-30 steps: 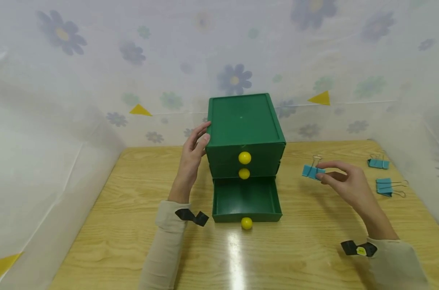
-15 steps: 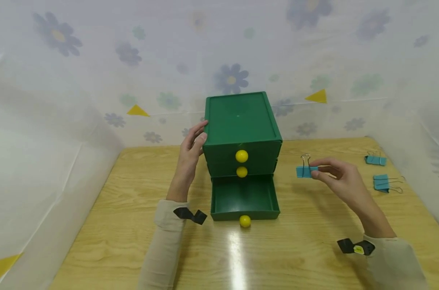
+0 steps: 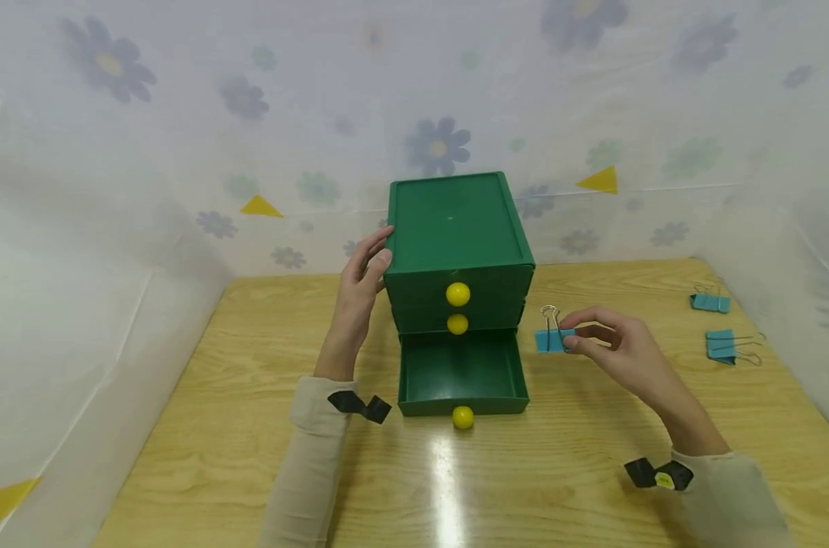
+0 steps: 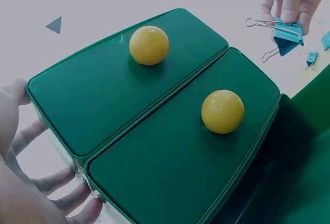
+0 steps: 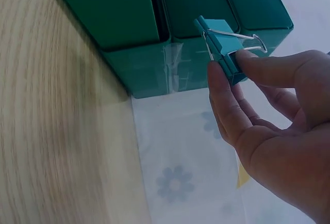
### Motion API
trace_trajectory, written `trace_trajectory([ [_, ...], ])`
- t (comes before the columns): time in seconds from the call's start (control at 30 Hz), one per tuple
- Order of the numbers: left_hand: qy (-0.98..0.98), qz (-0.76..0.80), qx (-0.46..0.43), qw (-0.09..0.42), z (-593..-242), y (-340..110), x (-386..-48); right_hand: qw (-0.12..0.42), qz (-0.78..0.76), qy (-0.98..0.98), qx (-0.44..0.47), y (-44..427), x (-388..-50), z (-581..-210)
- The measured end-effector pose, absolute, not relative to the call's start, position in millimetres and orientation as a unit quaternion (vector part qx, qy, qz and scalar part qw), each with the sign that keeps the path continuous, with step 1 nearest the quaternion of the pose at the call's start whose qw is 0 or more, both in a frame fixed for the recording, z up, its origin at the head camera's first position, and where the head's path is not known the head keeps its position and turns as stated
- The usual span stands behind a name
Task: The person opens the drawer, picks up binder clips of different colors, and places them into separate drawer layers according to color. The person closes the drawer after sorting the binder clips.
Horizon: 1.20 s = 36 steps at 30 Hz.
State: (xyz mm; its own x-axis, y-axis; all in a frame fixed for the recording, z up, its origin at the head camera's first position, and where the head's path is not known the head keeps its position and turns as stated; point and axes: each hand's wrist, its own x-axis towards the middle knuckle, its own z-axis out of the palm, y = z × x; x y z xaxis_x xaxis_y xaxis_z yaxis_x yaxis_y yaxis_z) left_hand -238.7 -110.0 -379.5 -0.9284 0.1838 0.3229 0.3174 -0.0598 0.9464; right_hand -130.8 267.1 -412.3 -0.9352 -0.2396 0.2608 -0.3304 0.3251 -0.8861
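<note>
My right hand pinches a blue binder clip between thumb and fingers, its wire handles pointing up, just right of the drawer unit. In the right wrist view the binder clip is gripped at one end. The green drawer unit has round yellow knobs. Its bottom drawer is pulled out and has nothing in it; the two drawers above are closed. Against the unit's left side rests my left hand, and in the left wrist view its fingers lie spread along that side.
Two more blue binder clips lie at the table's right: one upper clip and one lower clip. Behind the wooden table hangs a pale flowered sheet bearing yellow triangles, with more sheeting at both sides.
My right hand has carried the binder clip leftward, closer to the drawer unit, and the clip has turned a little more upright. The left hand stays at the unit's side.
</note>
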Motion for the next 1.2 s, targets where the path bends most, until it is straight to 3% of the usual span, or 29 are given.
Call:
trace_trajectory([
  [0.6,-0.688,-0.703,-0.176,0.048,-378.4,-109.5,-237.9,0.006,0.548,-0.805,0.229,235.1,-129.3,-422.9],
  [1.2,-0.687,-0.702,-0.178,0.049,-379.3,-108.9,-237.9,-0.026,0.546,-0.811,0.209,180.0,-130.1,-430.0],
])
